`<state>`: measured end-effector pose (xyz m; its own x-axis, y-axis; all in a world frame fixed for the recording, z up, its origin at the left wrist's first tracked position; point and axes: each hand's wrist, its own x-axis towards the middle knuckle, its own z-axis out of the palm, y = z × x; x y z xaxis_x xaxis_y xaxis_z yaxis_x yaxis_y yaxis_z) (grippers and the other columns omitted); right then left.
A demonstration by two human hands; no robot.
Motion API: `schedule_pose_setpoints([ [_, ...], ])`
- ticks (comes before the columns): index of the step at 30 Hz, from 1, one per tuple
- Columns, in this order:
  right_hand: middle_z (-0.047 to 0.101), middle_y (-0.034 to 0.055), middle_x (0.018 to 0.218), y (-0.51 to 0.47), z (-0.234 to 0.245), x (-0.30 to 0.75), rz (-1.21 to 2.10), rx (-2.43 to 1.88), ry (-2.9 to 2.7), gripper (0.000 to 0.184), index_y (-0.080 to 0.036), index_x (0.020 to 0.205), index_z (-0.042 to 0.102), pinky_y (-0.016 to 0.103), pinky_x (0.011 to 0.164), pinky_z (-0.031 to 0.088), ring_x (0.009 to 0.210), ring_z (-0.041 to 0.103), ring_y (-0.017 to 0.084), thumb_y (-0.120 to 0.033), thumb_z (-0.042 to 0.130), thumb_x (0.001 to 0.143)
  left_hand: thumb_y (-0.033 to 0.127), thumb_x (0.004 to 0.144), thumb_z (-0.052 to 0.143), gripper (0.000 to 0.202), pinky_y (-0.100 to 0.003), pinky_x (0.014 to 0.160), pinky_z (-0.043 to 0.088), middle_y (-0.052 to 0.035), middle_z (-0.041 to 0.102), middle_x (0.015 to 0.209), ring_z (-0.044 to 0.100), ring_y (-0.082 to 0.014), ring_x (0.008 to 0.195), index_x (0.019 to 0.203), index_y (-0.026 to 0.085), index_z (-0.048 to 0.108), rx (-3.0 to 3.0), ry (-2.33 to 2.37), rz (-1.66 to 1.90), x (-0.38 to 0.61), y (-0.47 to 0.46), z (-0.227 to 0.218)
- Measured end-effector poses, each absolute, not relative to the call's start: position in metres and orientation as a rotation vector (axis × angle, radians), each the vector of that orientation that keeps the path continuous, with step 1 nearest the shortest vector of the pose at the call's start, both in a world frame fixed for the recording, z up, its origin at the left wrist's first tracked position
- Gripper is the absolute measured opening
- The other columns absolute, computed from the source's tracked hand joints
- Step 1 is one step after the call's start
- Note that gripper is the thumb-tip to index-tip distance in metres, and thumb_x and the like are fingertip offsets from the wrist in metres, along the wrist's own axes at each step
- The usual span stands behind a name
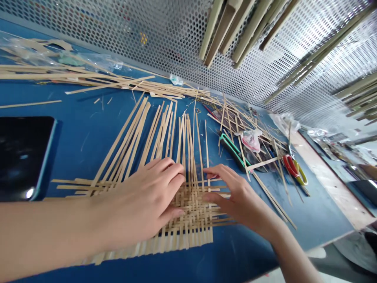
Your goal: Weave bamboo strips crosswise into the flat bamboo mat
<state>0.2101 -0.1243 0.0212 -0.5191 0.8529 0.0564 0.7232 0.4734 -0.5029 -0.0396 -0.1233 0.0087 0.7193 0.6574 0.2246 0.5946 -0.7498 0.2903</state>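
Note:
A half-woven mat of pale bamboo strips (193, 214) lies on the blue table, its long upright strips fanning out away from me. My left hand (156, 192) rests across the middle of the weave, fingers lightly bent and thumb apart, covering part of it. At the mat's right edge is my right hand (235, 196), thumb and fingertips spread apart around the outermost upright strips. Its fingertips are close to a thin upright strip (207, 149), but contact is unclear. Ends of the crosswise strips stick out on both sides of the mat.
A black tablet (25, 157) lies at the left. Loose bamboo strips (103, 80) run along the perforated metal panel (165, 35). To the right are green-handled cutters (234, 148), scissors with red and yellow handles (294, 169), a crumpled plastic bag (250, 139) and scattered strips.

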Motion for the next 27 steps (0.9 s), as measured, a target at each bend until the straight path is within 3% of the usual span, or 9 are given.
schedule_pose_setpoints([
  [8,0.066,0.005,0.095,-0.122,0.011,0.201,0.539,-1.277,-2.399,0.046,-0.017,0.115,0.059,0.042,0.083,0.053,0.092,0.061,0.023,-0.028,0.082,0.077,0.042,0.077,0.076,0.034,-0.048,0.079,0.049,-0.0105,0.061,0.095,0.057,-0.0312,0.091,0.09,0.014,0.06,2.645,1.134,0.481,-0.017,-0.122,0.002],
  [14,0.065,0.0053,0.093,-0.122,0.009,0.201,0.562,-1.233,-2.398,0.037,-0.014,0.111,0.06,0.039,0.082,0.051,0.09,0.061,0.022,-0.024,0.079,0.081,0.032,0.073,0.079,0.03,-0.044,0.067,0.05,-0.0099,0.062,0.089,0.059,-0.0305,0.084,0.089,0.015,0.059,2.615,1.196,0.553,-0.013,-0.127,0.0],
  [21,0.064,0.0047,0.091,-0.123,0.011,0.199,0.599,-1.262,-2.386,0.033,-0.014,0.109,0.06,0.039,0.081,0.051,0.088,0.059,0.022,-0.023,0.077,0.083,0.021,0.072,0.075,0.026,-0.042,0.067,0.051,-0.0104,0.063,0.092,0.06,-0.0308,0.087,0.091,0.015,0.059,2.579,1.187,0.595,-0.013,-0.129,-0.003],
  [27,0.065,0.007,0.101,-0.126,0.012,0.202,0.532,-1.236,-2.349,0.039,-0.013,0.114,0.059,0.041,0.087,0.048,0.097,0.057,0.024,-0.021,0.078,0.082,0.026,0.076,0.075,0.024,-0.044,0.071,0.051,-0.0067,0.061,0.088,0.06,-0.0287,0.085,0.089,0.017,0.058,2.533,1.148,0.482,-0.015,-0.127,0.001],
])
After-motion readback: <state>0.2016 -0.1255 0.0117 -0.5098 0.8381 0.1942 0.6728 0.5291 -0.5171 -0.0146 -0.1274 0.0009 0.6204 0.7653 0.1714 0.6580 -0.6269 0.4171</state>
